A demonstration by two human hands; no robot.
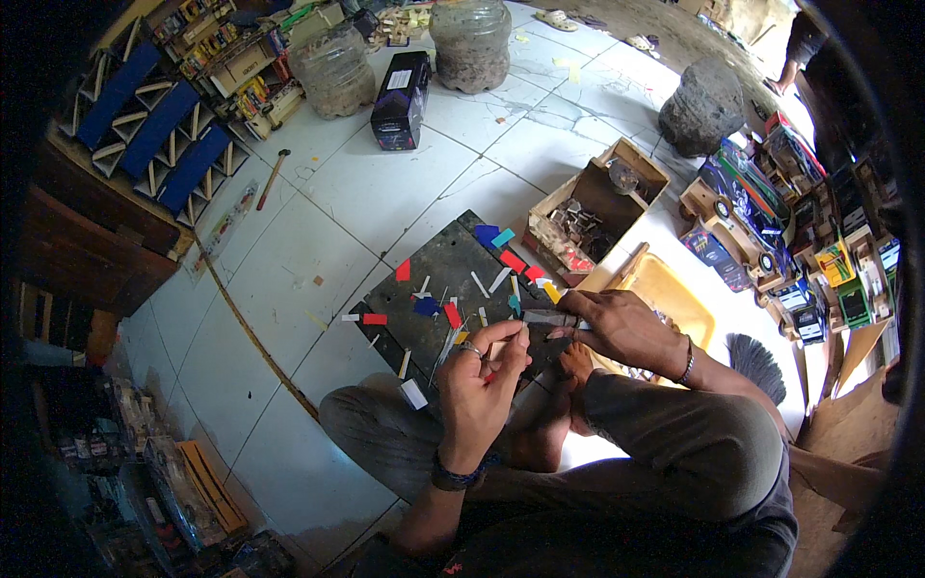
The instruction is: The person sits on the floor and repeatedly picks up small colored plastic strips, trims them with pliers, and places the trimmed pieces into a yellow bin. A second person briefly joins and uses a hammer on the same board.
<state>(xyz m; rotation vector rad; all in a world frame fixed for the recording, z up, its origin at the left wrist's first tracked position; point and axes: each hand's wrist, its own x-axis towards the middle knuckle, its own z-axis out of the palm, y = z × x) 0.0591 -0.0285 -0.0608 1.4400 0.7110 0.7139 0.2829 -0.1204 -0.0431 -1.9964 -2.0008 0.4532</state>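
Note:
My left hand (477, 400), ringed and with a dark band at the wrist, pinches a small pale piece (497, 353) between thumb and fingers. Close to its right, my right hand (631, 329) is closed on a flat grey blade-like tool (547, 318), whose exact kind I cannot make out. Both hands are over the near right part of a dark board (385, 289) on the floor. Scattered across the board are red pieces (403, 270), blue pieces (426, 306), a teal piece (503, 238) and thin white strips (479, 284). A white block (413, 394) lies at its near edge.
A wooden box of small metal bits (549, 207) and a yellow tray (674, 289) stand right of the board. Beyond are a dark carton (400, 101) and cut plastic containers (470, 48). A hammer (274, 179) lies left. Wooden toy vehicles (732, 226) crowd the right.

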